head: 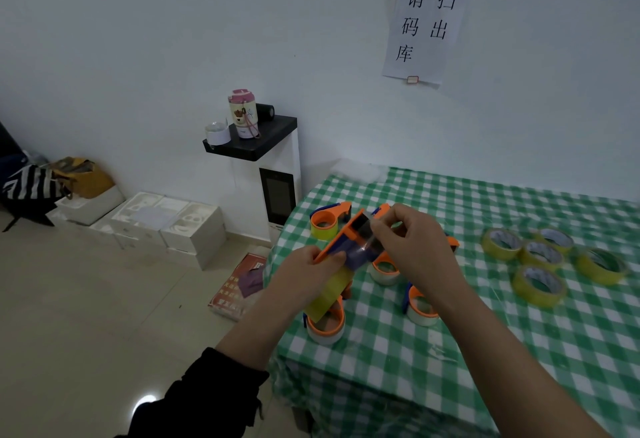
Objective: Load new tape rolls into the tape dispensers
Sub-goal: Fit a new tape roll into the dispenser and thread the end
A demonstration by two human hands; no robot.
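Aloft, orange dispenser (341,242) between left hand (302,268) and right hand (415,240).

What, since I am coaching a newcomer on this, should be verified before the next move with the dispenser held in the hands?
1. Grip: the left hand holds the orange tape dispenser clear of the table. Ok.
2. Roll: the yellow tape roll sits at the dispenser's lower end, but its seating is hidden. Cannot tell.
3. Tape end: the right hand pinches the tape end at the dispenser's head. Ok.
4. Threading through the head: blurred. Cannot tell.
5. Supply: five spare yellow rolls lie on the checked tablecloth. Ok.
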